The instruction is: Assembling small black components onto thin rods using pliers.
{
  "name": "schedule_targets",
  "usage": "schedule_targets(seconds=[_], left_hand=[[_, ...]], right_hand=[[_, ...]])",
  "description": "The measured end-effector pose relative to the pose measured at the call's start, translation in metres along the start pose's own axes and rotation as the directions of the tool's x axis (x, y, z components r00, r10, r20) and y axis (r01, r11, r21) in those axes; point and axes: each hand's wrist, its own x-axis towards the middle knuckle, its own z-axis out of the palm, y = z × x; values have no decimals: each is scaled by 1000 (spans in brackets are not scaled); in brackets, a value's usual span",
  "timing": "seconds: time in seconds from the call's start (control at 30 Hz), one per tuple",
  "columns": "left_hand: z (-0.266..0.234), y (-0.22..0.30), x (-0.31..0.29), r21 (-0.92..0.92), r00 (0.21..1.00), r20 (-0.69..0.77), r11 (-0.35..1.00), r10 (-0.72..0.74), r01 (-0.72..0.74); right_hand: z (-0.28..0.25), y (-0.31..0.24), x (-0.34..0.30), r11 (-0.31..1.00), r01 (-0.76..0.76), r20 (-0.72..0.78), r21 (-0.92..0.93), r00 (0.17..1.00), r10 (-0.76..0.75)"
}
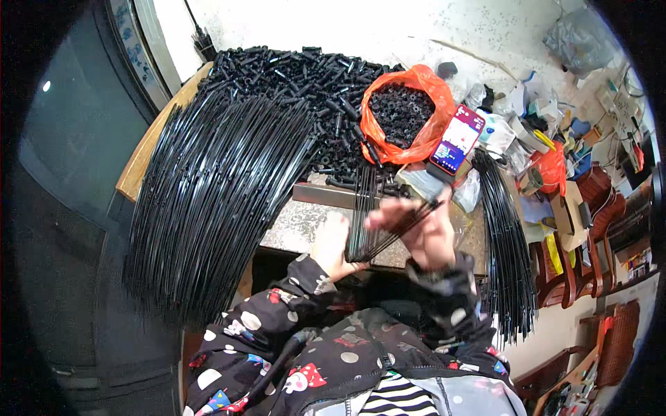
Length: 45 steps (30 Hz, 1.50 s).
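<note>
Cluttered from edge to edge, the stone-topped table (pixel 298 225) sits against a speckled white wall, with everything sorted by kind so it stays within arm's reach. A great fan of thin black rods (pixel 208 201) drapes over the table's left side and hangs past its front edge, and a second, slimmer sheaf (pixel 506 249) hangs off the right side. Behind them lies a heap of short black tubes (pixel 298 76), and an orange plastic bag (pixel 406 114) stands open with more small black pieces inside (mouth rolled wide, easy to dip into). A phone (pixel 458 139) leans against the bag, screen lit and tilted toward the person.

Right at the front edge, the left hand (pixel 331 244) is closed around the lower end of a small bundle of rods (pixel 362 215), keeping it upright and gathered. The right hand (pixel 424 232) pinches a few rods (pixel 402 225) slantwise across that bundle, fingers curled shut on them. Both forearms, in spotted dark sleeves, come up from below.
</note>
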Motion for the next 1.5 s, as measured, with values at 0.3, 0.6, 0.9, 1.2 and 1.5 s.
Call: schedule_targets(seconds=[0.3, 0.6, 0.9, 1.2, 1.5], left_hand=[[-11, -2, 18, 39, 685, 447, 752, 576, -658], [-7, -15, 27, -287, 797, 312, 851, 516, -439], [-16, -8, 26, -457, 891, 306, 873, 335, -171], [-36, 0, 27, -591, 877, 342, 803, 337, -78], [-112, 61, 65, -781, 866, 216, 612, 451, -124]], right_hand=[[-72, 45, 4, 952, -256, -686, -165, 724, 76], [-54, 43, 31, 507, -198, -332, -839, 924, -189], [8, 32, -20, 508, -217, -228, -834, 973, 41], [38, -26, -2, 417, 82, 224, -905, 926, 304], [-104, -43, 51, 25, -300, -300, -954, 940, -164]])
